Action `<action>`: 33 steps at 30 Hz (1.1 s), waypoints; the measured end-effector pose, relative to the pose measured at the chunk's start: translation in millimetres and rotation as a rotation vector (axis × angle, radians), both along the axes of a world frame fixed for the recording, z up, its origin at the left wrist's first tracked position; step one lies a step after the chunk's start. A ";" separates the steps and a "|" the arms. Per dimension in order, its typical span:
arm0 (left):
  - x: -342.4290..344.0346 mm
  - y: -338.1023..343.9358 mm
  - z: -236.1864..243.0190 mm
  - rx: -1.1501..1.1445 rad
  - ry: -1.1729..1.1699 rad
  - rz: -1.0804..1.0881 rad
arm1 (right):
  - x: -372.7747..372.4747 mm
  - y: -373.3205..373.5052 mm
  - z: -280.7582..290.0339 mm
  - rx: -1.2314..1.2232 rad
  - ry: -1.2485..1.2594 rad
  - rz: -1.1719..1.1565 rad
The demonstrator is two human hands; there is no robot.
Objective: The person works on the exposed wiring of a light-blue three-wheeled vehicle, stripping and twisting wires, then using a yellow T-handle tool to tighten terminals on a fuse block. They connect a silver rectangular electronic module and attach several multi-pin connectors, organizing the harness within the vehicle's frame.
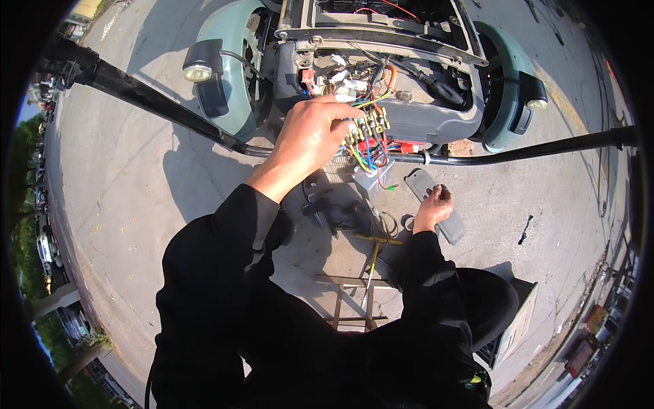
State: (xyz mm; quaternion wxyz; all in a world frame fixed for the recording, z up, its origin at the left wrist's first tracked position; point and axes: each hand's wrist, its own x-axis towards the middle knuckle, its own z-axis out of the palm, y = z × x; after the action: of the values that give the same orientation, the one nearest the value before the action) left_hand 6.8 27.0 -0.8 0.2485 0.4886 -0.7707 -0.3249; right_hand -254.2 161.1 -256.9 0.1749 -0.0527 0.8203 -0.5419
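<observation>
Left hand [310, 133] pinches the wiring terminals [376, 123] in front of the grey housing [436, 125]; best grip their bodies, sparing the wires; right hand [434, 208] is curled, contents unclear

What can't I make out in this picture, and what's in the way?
All in the head view:
- Which connector, if any, the left hand pinches by the coloured wires: its own back and fingers cover the spot.
- Whether the right hand holds something: curled fingers hide its palm.
- The middle of the grey cover panel: the right hand blocks it.
- The far end of the vehicle's metal frame: cut off by the upper edge.
</observation>
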 end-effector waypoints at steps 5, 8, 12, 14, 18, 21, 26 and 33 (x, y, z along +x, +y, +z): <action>2.9 -2.6 -4.5 -0.082 0.016 -0.039 | 26.4 -37.7 176.6 -0.287 0.589 0.462; 3.8 -4.3 -5.5 -0.076 0.019 -0.042 | 74.6 -50.1 235.5 -0.245 0.763 0.979; 3.0 -6.2 -6.2 -0.062 0.037 -0.025 | 111.5 -62.0 244.1 -0.040 0.812 1.023; 3.5 -5.9 -6.8 -0.080 0.003 -0.038 | 117.4 -64.2 234.9 -0.128 0.861 1.039; 4.0 -6.3 -8.4 -0.057 0.022 -0.053 | 123.7 -67.1 220.9 -0.158 0.896 0.997; 4.5 -7.4 -9.0 -0.065 0.025 -0.053 | 125.9 -69.1 219.9 -0.135 0.932 0.975; 4.5 -7.5 -8.7 -0.092 0.041 -0.059 | 121.3 -71.7 223.9 -0.169 1.127 1.081; 4.2 -7.6 -8.2 -0.047 0.016 -0.055 | 144.9 -69.8 212.9 -0.195 0.828 0.788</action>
State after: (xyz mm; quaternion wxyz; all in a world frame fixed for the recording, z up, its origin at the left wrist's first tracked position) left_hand 10.9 19.4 -9.1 0.2570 0.4587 -0.7892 -0.3175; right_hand -109.3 91.3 -44.0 0.0223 -0.5777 0.6851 -0.4431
